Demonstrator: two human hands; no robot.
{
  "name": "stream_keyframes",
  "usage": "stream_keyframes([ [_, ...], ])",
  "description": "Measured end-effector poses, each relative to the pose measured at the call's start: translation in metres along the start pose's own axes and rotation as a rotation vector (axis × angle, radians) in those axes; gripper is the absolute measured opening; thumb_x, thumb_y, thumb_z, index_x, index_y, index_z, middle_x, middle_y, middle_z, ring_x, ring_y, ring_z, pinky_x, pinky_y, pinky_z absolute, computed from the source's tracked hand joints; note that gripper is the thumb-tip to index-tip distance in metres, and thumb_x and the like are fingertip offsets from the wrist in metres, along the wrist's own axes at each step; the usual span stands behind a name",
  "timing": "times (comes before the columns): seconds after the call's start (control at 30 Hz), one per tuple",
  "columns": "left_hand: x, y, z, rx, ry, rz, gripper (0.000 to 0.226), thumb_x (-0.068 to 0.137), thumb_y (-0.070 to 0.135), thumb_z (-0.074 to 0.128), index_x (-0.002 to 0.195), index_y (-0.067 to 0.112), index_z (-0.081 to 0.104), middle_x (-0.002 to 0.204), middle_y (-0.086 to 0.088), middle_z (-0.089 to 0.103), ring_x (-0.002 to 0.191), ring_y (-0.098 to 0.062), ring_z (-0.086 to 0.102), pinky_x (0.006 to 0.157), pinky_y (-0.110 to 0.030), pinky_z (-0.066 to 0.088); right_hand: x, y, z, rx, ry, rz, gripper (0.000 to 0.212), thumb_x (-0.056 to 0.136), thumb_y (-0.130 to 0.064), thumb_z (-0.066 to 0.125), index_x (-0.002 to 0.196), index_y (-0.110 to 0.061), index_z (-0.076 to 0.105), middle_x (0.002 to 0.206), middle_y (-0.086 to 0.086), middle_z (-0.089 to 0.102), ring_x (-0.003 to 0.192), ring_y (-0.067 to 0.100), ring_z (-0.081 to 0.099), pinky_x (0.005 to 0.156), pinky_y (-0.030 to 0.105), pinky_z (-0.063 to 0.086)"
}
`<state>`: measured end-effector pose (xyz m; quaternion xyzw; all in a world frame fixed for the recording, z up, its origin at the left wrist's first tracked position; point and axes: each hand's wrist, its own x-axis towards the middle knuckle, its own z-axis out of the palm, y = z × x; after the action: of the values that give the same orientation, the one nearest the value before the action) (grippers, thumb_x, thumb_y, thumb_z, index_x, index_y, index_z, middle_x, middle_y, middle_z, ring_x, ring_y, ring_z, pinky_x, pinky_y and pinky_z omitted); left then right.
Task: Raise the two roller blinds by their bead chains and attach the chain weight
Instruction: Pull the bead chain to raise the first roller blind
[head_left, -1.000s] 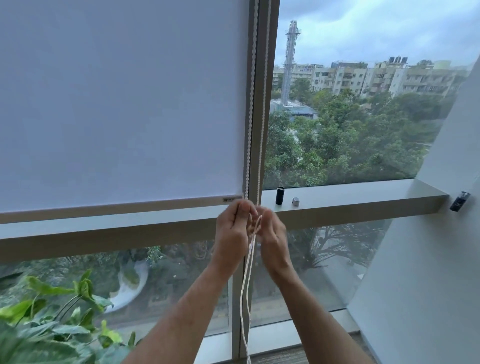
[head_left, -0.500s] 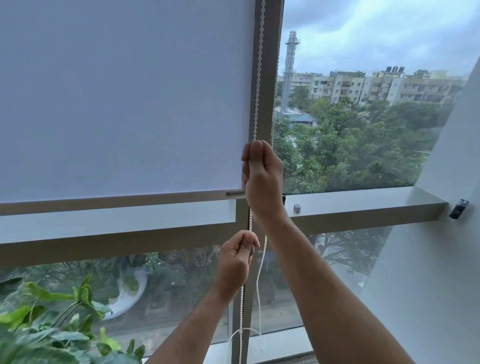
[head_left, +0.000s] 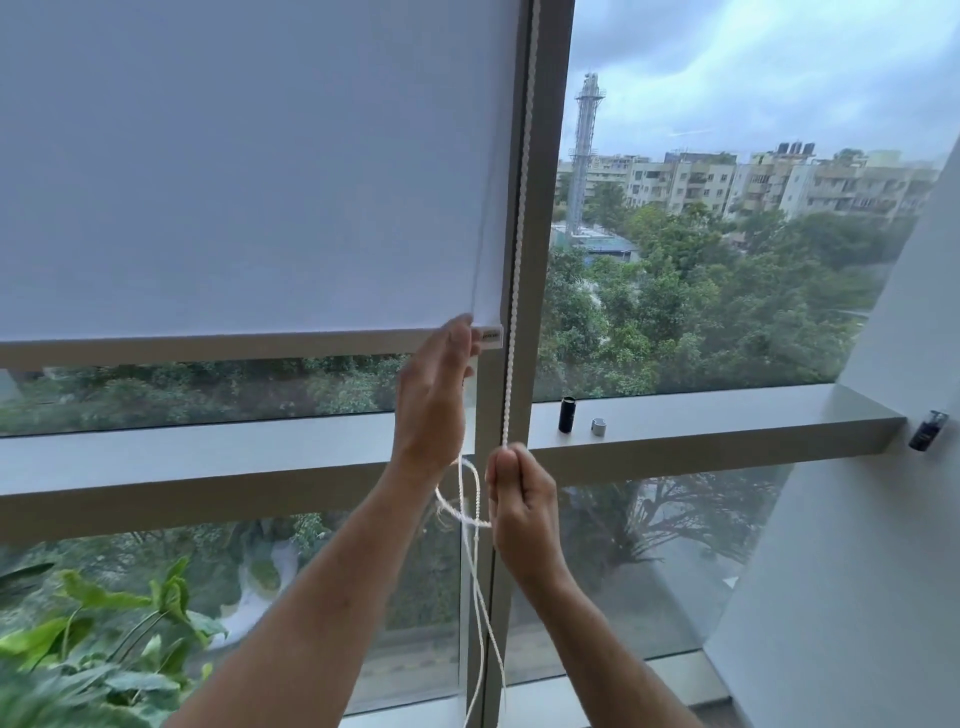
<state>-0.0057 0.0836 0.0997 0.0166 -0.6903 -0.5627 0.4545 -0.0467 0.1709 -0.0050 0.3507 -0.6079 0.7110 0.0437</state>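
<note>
My right hand (head_left: 519, 499) fisted around the taut bead chain (head_left: 514, 291) below the sill, my left hand (head_left: 434, 400) raised, fingers loosely extended by the roller blind (head_left: 249, 171) bottom corner, black chain weight (head_left: 567, 414) standing on the ledge (head_left: 727, 421)

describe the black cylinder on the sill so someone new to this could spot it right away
Start at the vertical window post right of the blind and drop to the grey sill. Just right of the post stands the black cylinder, upright. Its neighbour, the silver cap, is shorter and pale; the cylinder is taller and dark.
</note>
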Motion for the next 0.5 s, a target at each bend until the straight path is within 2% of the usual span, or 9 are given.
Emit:
stream_keyframes([
  [0.1,0.019,0.022,0.009,-0.115,-0.117,0.025,0.038,0.097,0.051,0.042,0.116,0.025,0.062,0.103,-0.005,0.071,0.1,-0.025,0.069,0.086,-0.042,0.058,-0.012,0.016,-0.002,-0.016,-0.012,0.054,0.038,0.101,-0.037,0.041,0.067,-0.022,0.047,0.056,-0.01,0.041,0.052,0.005,0.033,0.05,0.025,0.029],
  [0.17,0.025,0.029,0.019,-0.184,-0.181,0.027,0.031,0.102,0.034,0.04,0.111,0.017,0.064,0.085,-0.002,0.069,0.079,-0.018,0.067,0.067,-0.034,0.057,-0.011,0.02,-0.003,-0.006,-0.019,0.081,0.038,0.103,-0.032,0.041,0.067,-0.022,0.047,0.057,-0.011,0.04,0.053,0.008,0.032,0.051,0.028,0.028],
  [0.2,0.026,0.031,0.024,-0.213,-0.18,0.029,0.029,0.104,0.029,0.04,0.104,0.014,0.065,0.072,0.003,0.063,0.064,-0.014,0.06,0.056,-0.028,0.049,-0.01,0.021,-0.003,0.002,-0.027,0.09,0.037,0.103,-0.031,0.041,0.067,-0.023,0.047,0.057,-0.011,0.04,0.053,0.009,0.032,0.052,0.029,0.028],
  [0.23,0.027,0.03,0.029,-0.244,-0.16,0.025,0.03,0.104,0.026,0.04,0.095,0.014,0.066,0.061,0.008,0.054,0.053,-0.01,0.048,0.048,-0.024,0.039,-0.009,0.022,-0.003,0.007,-0.038,0.094,0.037,0.102,-0.032,0.041,0.067,-0.023,0.048,0.057,-0.011,0.04,0.053,0.01,0.032,0.053,0.029,0.028],
  [0.3,0.026,0.026,0.036,-0.287,-0.1,0.023,0.032,0.103,0.025,0.042,0.08,0.017,0.063,0.051,0.013,0.04,0.044,-0.006,0.031,0.043,-0.021,0.027,-0.008,0.024,-0.004,0.043,-0.075,0.108,0.036,0.101,-0.034,0.043,0.068,-0.023,0.051,0.056,-0.011,0.04,0.052,0.011,0.034,0.051,0.03,0.03],
  [0.4,0.027,0.019,0.039,-0.255,-0.015,0.071,0.032,0.101,0.023,0.042,0.073,0.018,0.058,0.048,0.01,0.036,0.042,-0.006,0.027,0.04,-0.023,0.021,-0.001,0.023,-0.008,0.22,-0.153,0.155,0.039,0.1,-0.038,0.046,0.077,-0.01,0.061,0.053,-0.001,0.045,0.046,0.013,0.039,0.045,0.025,0.034],
  [0.47,0.028,0.015,0.038,-0.226,0.02,0.098,0.031,0.101,0.023,0.043,0.073,0.02,0.057,0.049,0.008,0.034,0.042,-0.006,0.027,0.04,-0.023,0.021,0.012,0.018,-0.012,0.214,-0.15,0.119,0.043,0.101,-0.038,0.041,0.091,-0.005,0.068,0.064,0.008,0.062,0.056,0.021,0.058,0.055,0.029,0.047],
  [0.5,0.027,0.013,0.039,-0.209,0.032,0.106,0.032,0.1,0.022,0.044,0.072,0.022,0.057,0.049,0.009,0.035,0.042,-0.006,0.028,0.04,-0.023,0.022,0.023,0.012,-0.013,0.188,-0.124,0.092,0.045,0.101,-0.039,0.038,0.097,-0.009,0.07,0.073,0.007,0.069,0.066,0.021,0.065,0.063,0.031,0.052],
])
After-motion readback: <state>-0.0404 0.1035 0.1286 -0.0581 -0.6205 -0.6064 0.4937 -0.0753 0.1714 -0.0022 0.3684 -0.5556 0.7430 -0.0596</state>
